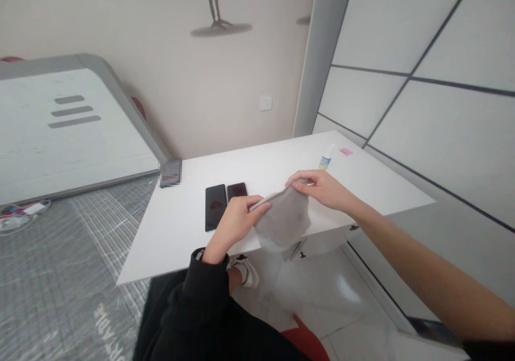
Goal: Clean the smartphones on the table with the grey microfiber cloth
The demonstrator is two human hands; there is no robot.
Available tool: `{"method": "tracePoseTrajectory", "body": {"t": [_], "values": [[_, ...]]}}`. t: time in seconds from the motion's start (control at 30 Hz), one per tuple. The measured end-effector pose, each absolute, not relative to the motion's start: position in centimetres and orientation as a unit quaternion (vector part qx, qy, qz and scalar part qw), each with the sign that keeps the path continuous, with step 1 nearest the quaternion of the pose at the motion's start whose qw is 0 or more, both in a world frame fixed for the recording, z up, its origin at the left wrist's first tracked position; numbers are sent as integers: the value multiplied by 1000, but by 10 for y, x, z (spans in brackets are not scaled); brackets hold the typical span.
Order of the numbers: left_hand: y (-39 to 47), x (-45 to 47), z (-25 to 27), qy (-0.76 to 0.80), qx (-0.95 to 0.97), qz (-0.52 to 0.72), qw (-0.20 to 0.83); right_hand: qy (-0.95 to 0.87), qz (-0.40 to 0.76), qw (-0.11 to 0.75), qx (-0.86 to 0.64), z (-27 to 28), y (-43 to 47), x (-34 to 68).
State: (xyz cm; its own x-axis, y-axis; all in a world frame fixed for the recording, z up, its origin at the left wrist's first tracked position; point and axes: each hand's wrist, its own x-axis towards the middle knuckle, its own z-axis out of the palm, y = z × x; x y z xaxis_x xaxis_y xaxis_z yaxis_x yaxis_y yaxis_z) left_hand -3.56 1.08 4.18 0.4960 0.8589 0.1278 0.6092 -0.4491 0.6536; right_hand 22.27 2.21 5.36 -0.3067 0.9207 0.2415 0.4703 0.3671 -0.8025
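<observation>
A thin grey cloth (284,219) hangs between my two hands over the front edge of the white table. My left hand (240,217) pinches its left top corner, thumb on the near side. Higher up and to the right, my right hand (322,186) grips the other top corner between thumb and fingers. The cloth's lower part drapes loosely below the tabletop's edge. Just behind my left hand lie a black tablet (215,205) and a smaller dark phone (237,189), both flat, the phone partly covered by my hand.
The white table (169,243) stands against the wall. A small spray bottle (325,159) and a pink paper slip (346,151) are toward its back right. At its far left corner sits a blurred dark object (170,172). A panelled partition (434,114) rises on the right.
</observation>
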Motion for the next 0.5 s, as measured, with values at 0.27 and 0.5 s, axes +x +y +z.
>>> {"method": "tracePoseTrajectory", "body": {"t": [0.27, 0.5], "values": [[69, -15, 82, 418, 841, 327, 110, -748, 161, 465, -447, 76, 51, 248], [35, -27, 27, 406, 898, 160, 61, -810, 133, 324, -470, -3, 13, 272]]}}
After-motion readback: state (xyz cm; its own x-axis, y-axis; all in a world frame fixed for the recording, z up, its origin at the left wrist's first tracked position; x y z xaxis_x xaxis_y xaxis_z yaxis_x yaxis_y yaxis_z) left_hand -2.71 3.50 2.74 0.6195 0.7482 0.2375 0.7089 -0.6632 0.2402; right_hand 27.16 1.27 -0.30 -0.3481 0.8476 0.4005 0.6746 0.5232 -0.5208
